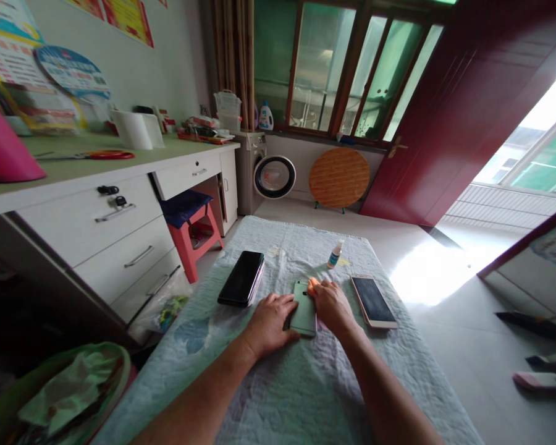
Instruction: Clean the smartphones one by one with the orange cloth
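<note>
A smartphone (303, 318) lies back side up on the quilted cloth, its rear pale green-grey with a dark logo. My left hand (271, 324) grips its left edge, fingers at the side and thumb at the lower corner. At the phone's upper right, my right hand (333, 306) is closed on a bunched orange cloth (312, 285) and presses it against the back. Left of my hands sits a stack of dark phones (242, 278). A rose-gold phone (374, 301) lies screen up on the right. Beyond my right hand stands a small spray bottle (335, 255).
The light blue quilted cloth (278, 395) covers the surface under my arms. A desk with drawers (120, 235) runs along the left, with a red stool (197, 238) beside it. At lower left is a bin (125, 364). Farther off are an open-doored washing machine (250, 167) and a red door (426, 123).
</note>
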